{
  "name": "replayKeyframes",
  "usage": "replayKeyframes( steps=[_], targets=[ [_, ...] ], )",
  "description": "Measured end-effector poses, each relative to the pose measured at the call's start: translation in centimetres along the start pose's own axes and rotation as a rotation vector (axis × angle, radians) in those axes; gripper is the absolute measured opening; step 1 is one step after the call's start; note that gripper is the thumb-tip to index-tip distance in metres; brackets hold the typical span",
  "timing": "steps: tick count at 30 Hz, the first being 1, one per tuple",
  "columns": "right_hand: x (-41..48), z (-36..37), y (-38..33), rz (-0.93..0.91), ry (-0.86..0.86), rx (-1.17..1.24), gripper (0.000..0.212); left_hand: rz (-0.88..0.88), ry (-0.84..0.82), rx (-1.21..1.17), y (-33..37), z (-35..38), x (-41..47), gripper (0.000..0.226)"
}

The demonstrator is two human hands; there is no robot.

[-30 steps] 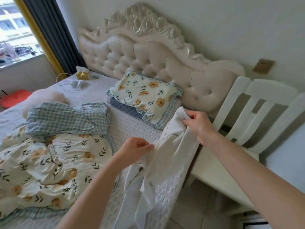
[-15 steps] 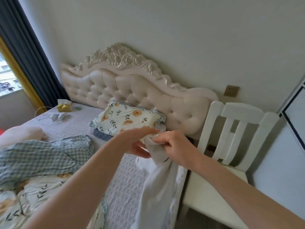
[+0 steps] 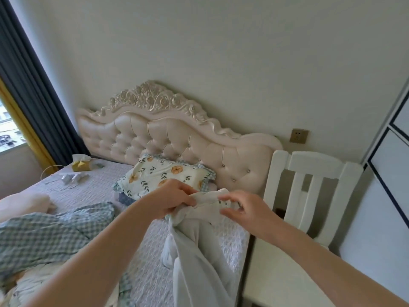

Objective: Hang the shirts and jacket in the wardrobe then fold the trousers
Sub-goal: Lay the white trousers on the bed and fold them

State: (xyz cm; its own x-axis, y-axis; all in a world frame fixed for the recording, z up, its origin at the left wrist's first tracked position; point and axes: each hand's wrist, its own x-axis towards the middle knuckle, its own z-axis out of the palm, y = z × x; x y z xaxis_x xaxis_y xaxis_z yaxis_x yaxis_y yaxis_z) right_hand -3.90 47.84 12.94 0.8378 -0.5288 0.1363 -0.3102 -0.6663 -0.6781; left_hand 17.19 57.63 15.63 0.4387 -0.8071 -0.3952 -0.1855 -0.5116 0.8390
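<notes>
Hanging from two hands in the near middle, a white garment [image 3: 199,258] is held up over the right edge of the bed [image 3: 93,191]. Its gathered top edge is stretched between the hands. The rest of the cloth falls in long folds to the lower edge of the view, in front of the quilted bed cover. Whether it is the trousers cannot be told with certainty. The left hand [image 3: 174,200] is closed round the left end of that top edge, with the fingers curled into the cloth. The right hand [image 3: 245,209] is closed less: the right end of the edge is pinched between the thumb and the fingertips, and the fingers are only bent.

To the left of the garment, a crumpled duvet [image 3: 44,231] with a checked side and a flowered side is spread on the bed. To the right, a white wooden chair [image 3: 314,161] is placed just beside the bed. Further away, behind the hands, a flowered pillow [image 3: 163,173] is laid against the tufted headboard [image 3: 177,140]. At the far left of the bed a yellow tissue box [image 3: 80,166] is seen. On the far wall a socket [image 3: 298,136] is fixed above the chair. A dark curtain [image 3: 33,96] is hung at the far left, and the panelled front of a wardrobe [image 3: 394,165] is seen at the right edge.
</notes>
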Motion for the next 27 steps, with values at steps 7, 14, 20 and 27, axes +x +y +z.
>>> replayKeyframes(
  steps=[7, 14, 20, 27],
  targets=[
    [3.4, -2.6, 4.5, 0.2, -0.049, -0.225, 0.114, 0.24, -0.062, 0.077, 4.7, -3.3, -2.6, 0.034],
    [5.4, -8.1, 1.6, 0.05, 0.309, 0.29, 0.025, 0.3, 0.04, 0.132, 7.2, -6.1, -3.7, 0.036],
    [6.0, -11.8, -3.9, -0.045, 0.432, 0.41, 0.017, 0.301, 0.092, 0.309, 8.3, -4.5, -3.3, 0.014],
    [6.2, -12.8, -8.3, -0.065, 0.421, 0.315, 0.028, 0.657, 0.104, 0.086, 13.2, -1.0, -4.4, 0.03]
  ],
)
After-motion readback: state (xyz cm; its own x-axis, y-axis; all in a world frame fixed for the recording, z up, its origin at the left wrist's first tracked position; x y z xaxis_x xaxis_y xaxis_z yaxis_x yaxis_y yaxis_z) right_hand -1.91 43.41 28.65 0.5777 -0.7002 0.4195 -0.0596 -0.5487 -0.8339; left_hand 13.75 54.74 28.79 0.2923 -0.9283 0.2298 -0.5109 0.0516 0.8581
